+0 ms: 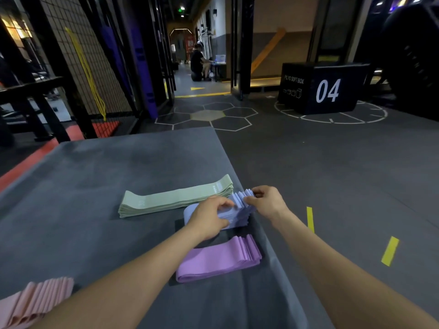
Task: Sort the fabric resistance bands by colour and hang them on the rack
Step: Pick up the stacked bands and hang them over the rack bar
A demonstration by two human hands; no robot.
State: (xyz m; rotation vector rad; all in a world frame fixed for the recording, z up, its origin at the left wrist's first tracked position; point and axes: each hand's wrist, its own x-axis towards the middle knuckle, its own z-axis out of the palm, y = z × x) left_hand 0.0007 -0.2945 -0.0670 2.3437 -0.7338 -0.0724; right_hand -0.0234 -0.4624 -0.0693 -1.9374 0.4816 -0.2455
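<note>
1. Left hand (209, 218) and right hand (266, 200), fingers curled, both gripped the lavender stack (237, 210) at the mat's (95, 198) right edge.
2. Four stacks: green (175, 198), lavender, purple (218, 257), pink (35, 300).

Black plyo box (323, 87) marked 04 on hexagon-marked floor (213, 115).

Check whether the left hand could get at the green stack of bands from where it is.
Probably yes: the left hand rests on the lavender stack, the green stack lies just beyond it on the mat, nothing between.
</note>
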